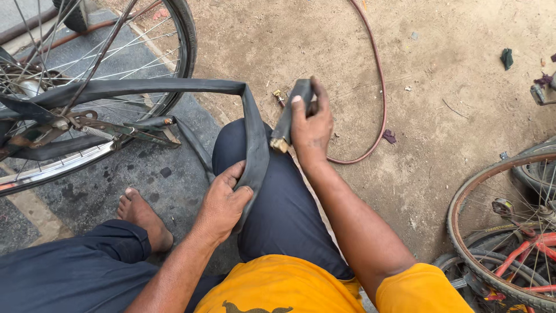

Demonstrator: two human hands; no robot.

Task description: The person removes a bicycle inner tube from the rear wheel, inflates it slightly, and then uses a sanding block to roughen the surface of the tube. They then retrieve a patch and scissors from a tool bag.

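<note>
Bare dirt ground [452, 75] fills the far and right part of the scene; a dark paved strip [145, 174] lies at left. A bicycle wheel [116, 64] with silver rim and spokes stands at far left, its dark frame parts crossing in front of the spokes. A second wheel with a rust-coloured rim [463, 232] and a red frame [527, 249] lies at near right.

The person sits with the right knee raised, in dark blue trousers [284, 214] and a yellow shirt [278, 287]; a bare foot [142, 220] rests on the paving at near left.

A black inner tube [174, 87] runs from the left wheel across to the raised knee, bends sharply there, and drapes down over the thigh. The left hand [223, 203] is closed around the tube's draped part, pressing it against the thigh. The right hand [310, 124] grips the tube's folded end above the knee, thumb on top; a brass valve [280, 145] protrudes below the fingers.

A thin red hose [379, 75] curves over the dirt beyond the right hand. A small brass fitting [279, 95] lies on the ground just beyond the knee.
</note>
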